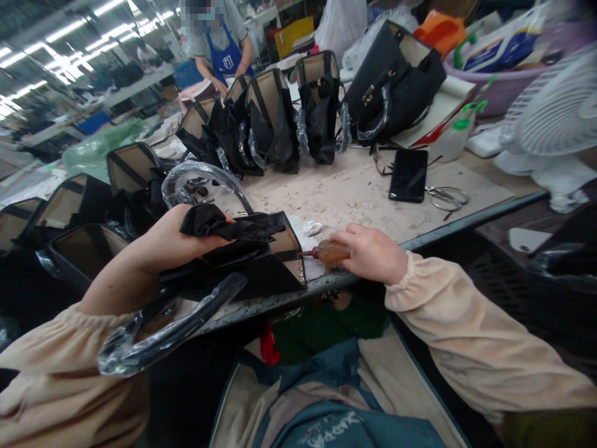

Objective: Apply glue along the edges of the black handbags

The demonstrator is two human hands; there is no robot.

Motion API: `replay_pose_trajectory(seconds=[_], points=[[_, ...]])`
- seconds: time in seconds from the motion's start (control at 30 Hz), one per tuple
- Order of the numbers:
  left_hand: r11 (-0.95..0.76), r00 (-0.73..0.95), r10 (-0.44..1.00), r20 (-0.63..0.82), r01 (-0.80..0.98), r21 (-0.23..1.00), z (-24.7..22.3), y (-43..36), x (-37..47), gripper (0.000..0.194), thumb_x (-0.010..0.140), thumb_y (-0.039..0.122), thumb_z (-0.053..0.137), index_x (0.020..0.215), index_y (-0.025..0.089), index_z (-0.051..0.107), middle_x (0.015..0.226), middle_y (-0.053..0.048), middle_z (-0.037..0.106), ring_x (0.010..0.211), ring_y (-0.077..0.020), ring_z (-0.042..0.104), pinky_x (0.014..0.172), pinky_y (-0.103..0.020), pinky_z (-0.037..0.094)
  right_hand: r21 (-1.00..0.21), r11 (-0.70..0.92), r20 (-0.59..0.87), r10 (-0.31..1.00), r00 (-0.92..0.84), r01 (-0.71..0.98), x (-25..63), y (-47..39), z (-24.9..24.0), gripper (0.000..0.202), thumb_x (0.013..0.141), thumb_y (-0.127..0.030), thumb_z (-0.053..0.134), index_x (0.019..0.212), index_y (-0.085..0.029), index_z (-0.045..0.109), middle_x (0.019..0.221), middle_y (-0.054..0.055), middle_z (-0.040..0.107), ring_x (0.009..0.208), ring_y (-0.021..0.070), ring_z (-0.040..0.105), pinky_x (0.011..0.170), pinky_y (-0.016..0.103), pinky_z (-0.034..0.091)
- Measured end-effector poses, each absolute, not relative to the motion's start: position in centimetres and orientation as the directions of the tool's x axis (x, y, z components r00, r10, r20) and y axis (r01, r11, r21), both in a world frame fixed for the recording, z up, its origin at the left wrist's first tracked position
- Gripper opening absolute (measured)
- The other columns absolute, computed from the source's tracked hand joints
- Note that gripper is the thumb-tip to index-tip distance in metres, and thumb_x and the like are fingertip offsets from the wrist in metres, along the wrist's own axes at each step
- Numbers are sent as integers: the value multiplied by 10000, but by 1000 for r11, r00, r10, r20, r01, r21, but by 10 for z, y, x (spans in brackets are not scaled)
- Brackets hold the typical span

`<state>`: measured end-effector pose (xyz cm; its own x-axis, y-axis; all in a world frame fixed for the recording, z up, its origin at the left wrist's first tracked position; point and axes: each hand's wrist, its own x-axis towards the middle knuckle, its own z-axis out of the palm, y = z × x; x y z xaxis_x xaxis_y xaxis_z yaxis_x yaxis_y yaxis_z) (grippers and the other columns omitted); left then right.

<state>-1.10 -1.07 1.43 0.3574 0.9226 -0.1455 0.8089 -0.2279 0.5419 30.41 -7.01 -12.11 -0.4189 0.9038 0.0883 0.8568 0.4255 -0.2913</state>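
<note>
My left hand is closed on the dark cloth of the black bag, at nine o'clock from my right hand; that one curls round an amber tool, red tip by the bag. A phone lies one o'clock from it.

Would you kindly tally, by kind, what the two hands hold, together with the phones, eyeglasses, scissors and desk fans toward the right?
Black bag, held by the left hand: 1
Amber tool with a reddish tip, held by the right hand: 1
Phone: 1
Eyeglasses: 1
Scissors: 1
Desk fan: 1
Total: 6
</note>
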Motion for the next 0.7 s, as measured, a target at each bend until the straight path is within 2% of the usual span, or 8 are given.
replay_pose_trajectory(seconds=[0.13, 0.27, 0.37, 0.57, 0.7], points=[[-226, 357, 923, -140, 801, 554, 14, -11, -10, 313, 604, 376, 691, 818, 148, 707, 729, -40, 711, 670, -198, 622, 644, -284, 503, -199, 461, 163, 886, -435, 865, 303, -73, -121, 304, 833, -214, 555, 1130, -236, 616, 895, 55, 536, 808, 193, 547, 656, 278, 337], [-226, 358, 926, -122, 783, 580, 13, -11, -7, 290, 586, 369, 689, 779, 153, 700, 688, -23, 693, 629, -181, 601, 623, -273, 492, -143, 487, 179, 869, -461, 862, 303, -75, -121, 296, 814, -183, 570, 1103, -225, 616, 891, 59, 528, 826, 202, 539, 658, 285, 328], [-243, 368, 923, -110, 781, 576, 12, -10, -6, 303, 582, 385, 682, 774, 151, 702, 690, -30, 696, 634, -186, 605, 626, -276, 491, -173, 477, 149, 877, -456, 862, 303, -75, -119, 313, 798, -182, 583, 1107, -222, 613, 898, 61, 532, 819, 201, 541, 661, 283, 334], [-263, 386, 917, -104, 779, 569, 11, -9, -8, 302, 587, 396, 677, 760, 151, 705, 662, -26, 694, 606, -184, 599, 579, -261, 476, -305, 466, 94, 882, -461, 830, 304, -74, -118, 322, 777, -172, 584, 1093, -222, 618, 917, 48, 551, 805, 179, 567, 666, 265, 360], [-257, 377, 922, -92, 771, 583, 9, -9, -10, 300, 587, 373, 696, 782, 146, 710, 689, -21, 705, 625, -183, 610, 604, -261, 486, -302, 447, 116, 894, -433, 842, 303, -72, -121, 339, 797, -217, 589, 1136, -228, 610, 921, 50, 550, 835, 191, 577, 681, 269, 371]])
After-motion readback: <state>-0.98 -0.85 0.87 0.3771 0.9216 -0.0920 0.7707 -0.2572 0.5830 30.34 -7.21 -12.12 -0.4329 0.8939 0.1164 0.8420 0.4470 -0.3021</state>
